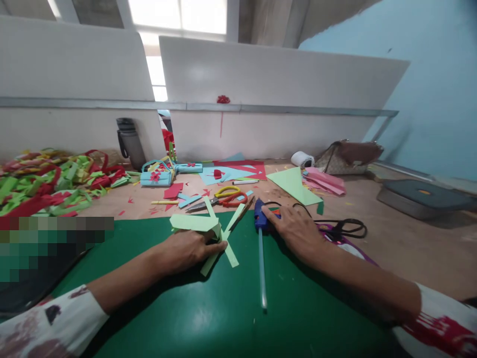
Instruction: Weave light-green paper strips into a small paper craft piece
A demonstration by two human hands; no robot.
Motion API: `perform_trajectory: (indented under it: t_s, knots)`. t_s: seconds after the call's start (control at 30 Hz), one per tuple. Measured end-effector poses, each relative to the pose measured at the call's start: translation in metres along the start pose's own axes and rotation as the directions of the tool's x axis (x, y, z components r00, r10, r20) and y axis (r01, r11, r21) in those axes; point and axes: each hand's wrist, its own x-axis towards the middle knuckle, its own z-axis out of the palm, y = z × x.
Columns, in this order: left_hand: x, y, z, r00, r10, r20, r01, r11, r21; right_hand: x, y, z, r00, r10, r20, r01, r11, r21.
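My left hand [188,250] is closed on a bundle of light green paper strips [208,228] that cross each other over the green cutting mat [223,308]. My right hand [294,228] lies over the blue glue gun [260,219] at the mat's far edge, fingers curled around its body. A clear glue stick [262,268] sticks out of the gun's rear toward me. The gun's black cord [339,228] coils to the right of my right hand.
Scissors with yellow and red handles [223,196] lie beyond the mat among paper scraps. A heap of red and green strips [52,179] fills the left. A blue paper basket [158,174], dark bottle [130,141], green triangle sheet [294,186], pink sheets [324,181], brown bag [350,156], grey box [421,199].
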Motion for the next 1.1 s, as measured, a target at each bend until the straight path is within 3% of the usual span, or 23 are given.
perform_trajectory:
  t_s: [0.2,0.37,0.5,0.7,0.87,1.1]
  knots:
    - [0.0,0.0,0.001,0.999,-0.039,0.024,0.041,0.998,-0.051,-0.004,-0.006,-0.037,0.999,-0.048,0.019,0.042,0.971,0.237]
    - [-0.001,0.001,0.005,0.996,-0.09,0.017,0.09,0.995,-0.042,0.013,-0.033,-0.063,0.972,-0.218,0.087,0.143,0.844,0.517]
    - [-0.001,0.001,0.009,0.988,-0.156,-0.014,0.156,0.988,-0.019,0.04,-0.051,-0.06,0.953,-0.284,0.104,0.168,0.783,0.599]
    - [-0.004,0.001,0.018,0.941,-0.319,-0.108,0.324,0.945,0.031,0.071,-0.062,-0.057,0.947,-0.277,0.162,0.125,0.783,0.609]
    - [-0.008,-0.003,0.02,0.895,-0.386,-0.222,0.404,0.914,0.043,0.066,-0.074,-0.065,0.944,-0.293,0.149,0.144,0.777,0.613]
    - [-0.021,-0.021,0.013,0.833,-0.389,-0.394,0.435,0.9,0.033,0.063,-0.081,-0.067,0.948,-0.239,0.211,0.03,0.727,0.686]
